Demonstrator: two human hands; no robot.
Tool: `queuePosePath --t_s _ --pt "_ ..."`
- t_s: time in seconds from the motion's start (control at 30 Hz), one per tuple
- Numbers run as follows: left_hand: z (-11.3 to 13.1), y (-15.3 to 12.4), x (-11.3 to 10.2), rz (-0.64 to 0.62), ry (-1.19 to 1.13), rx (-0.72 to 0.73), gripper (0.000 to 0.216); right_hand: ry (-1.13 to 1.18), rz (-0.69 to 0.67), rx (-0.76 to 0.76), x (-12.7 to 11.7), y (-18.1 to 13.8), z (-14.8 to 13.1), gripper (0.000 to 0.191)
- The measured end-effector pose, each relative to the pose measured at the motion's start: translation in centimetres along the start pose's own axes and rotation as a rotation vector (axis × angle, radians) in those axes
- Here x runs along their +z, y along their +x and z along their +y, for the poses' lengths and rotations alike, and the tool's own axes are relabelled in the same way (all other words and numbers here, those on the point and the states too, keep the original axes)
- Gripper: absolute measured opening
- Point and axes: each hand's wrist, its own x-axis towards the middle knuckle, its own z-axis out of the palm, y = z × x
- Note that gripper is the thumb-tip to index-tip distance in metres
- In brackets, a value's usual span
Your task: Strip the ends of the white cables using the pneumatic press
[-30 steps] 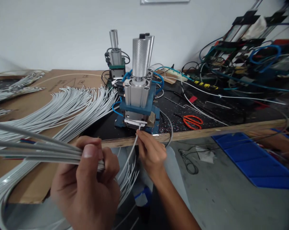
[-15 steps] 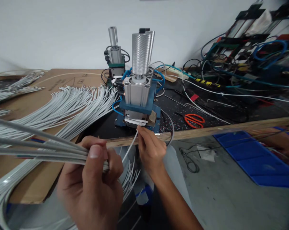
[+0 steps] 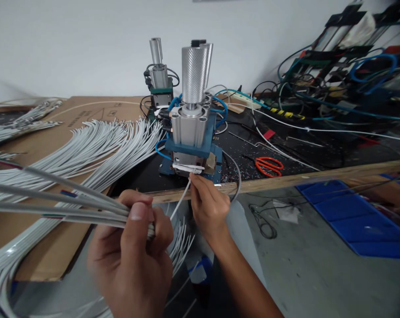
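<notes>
In my left hand [image 3: 133, 251] is a small bunch of grey cables [image 3: 87, 205], gripped between thumb and fingers; some of their ends show coloured inner wires. My right hand [image 3: 209, 205] pinches a single white cable [image 3: 180, 199] near its end, at the front of a pneumatic machine [image 3: 190, 128]. The machine has a knurled silver cylinder on top and a blue base. Whether the cable's tip is inside the machine is hidden by my fingertips. A white strip [image 3: 188, 168] is wrapped across the machine's front, just above those fingertips.
Large bundles of white cables [image 3: 97, 145] lie on a cardboard sheet [image 3: 54, 260] at left. A second machine [image 3: 159, 79] stands behind. Orange-handled scissors [image 3: 269, 166] lie right, near the wooden table edge [image 3: 306, 173]. Blue panels [image 3: 355, 221] are on the floor.
My left hand has shifted slightly right with its bunch of cables, and coloured wire ends have come into view. The right hand stays almost still at the machine.
</notes>
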Motion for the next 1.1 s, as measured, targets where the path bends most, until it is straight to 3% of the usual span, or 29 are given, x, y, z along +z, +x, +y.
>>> queuePosePath --t_s 0.3,0.5,0.7,0.87,1.1 --pt "1.0 -0.2 0.7 0.043 0.055 -0.044 0.018 -0.010 -0.008 0.010 0.0 0.0 -0.1 0.026" --pt "1.9 0.0 1.1 -0.042 0.197 -0.111 0.020 -0.001 0.006 0.004 0.1 -0.1 -0.1 0.025" --pt "1.9 0.0 1.0 -0.038 0.170 -0.143 0.021 0.000 0.009 0.016 0.2 -0.1 -0.1 0.024" --pt "1.1 -0.2 0.8 0.044 0.074 -0.075 0.016 -0.018 0.016 0.009 0.2 -0.1 0.0 0.025" --pt "1.4 -0.1 1.2 0.114 0.022 -0.136 0.018 -0.005 0.015 -0.012 0.2 -0.2 0.2 0.024"
